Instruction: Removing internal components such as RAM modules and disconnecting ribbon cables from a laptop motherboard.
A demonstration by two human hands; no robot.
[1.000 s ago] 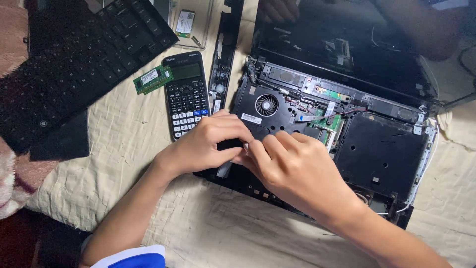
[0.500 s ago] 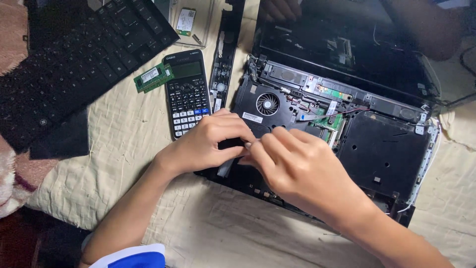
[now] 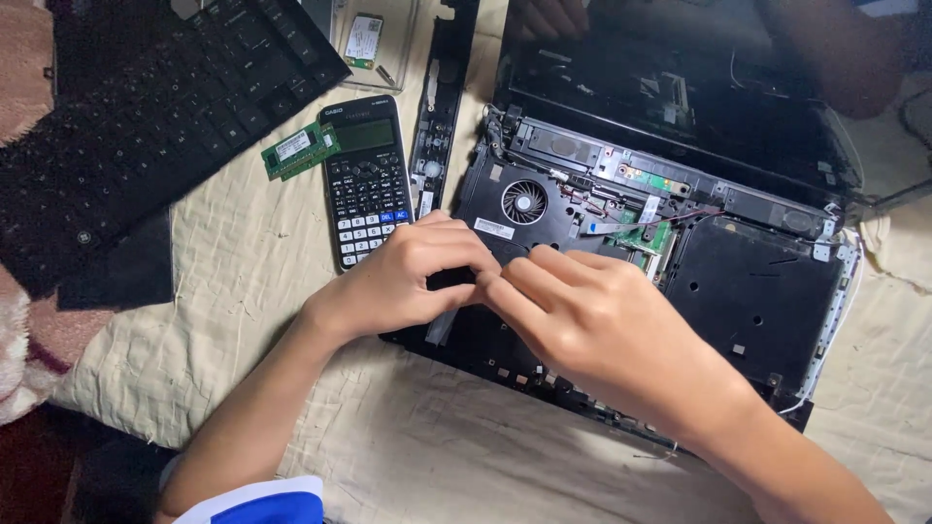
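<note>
1. head view: the opened laptop base [image 3: 748,291] lies on a cream quilted bed cover [image 3: 243,320], its top shell and keys already off, so the cooling fan [image 3: 524,202] and a green circuit board [image 3: 655,238] inside it show bare.
2. the left hand [image 3: 408,277] and the right hand [image 3: 592,325] meet over the near-left part of the laptop base, just below the cooling fan, fingertips pressed together on something small and dark there; what it is stays hidden, and i cannot tell whether either hand truly grips it.
3. left of the laptop base, touching nothing, lie a black calculator [image 3: 367,180], a green memory module [image 3: 299,149] beside it, and the removed keyboard [image 3: 146,107] further left.
4. a narrow black trim strip [image 3: 439,107] rests between the calculator and the laptop base; a small card [image 3: 364,39] sits above the calculator.
5. as a judgement, the strip-down looks well along: keyboard, strip and memory are out, while fan, board, ribbon cable and the black plate on the base's right side remain in place.
</note>
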